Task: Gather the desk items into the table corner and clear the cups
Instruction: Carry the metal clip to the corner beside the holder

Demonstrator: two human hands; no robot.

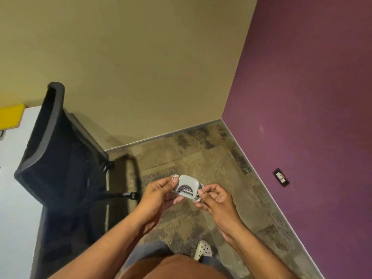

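I hold a small grey hole punch [188, 186] in both hands, in the air above the carpet in front of my body. My left hand [161, 195] grips its left end with the thumb on top. My right hand [216, 198] pinches its right end between thumb and fingers. The punch's curved handle faces up. The white table [14, 178] shows only as a strip along the left edge, with a yellow item [11, 115] lying on its far part. No cups are in view.
A black mesh office chair [58, 158] stands between me and the table, its wheeled base on the carpet. Beige wall ahead, purple wall to the right with a floor-level socket [281, 177]. My shoe [203, 249] is on the patterned carpet below.
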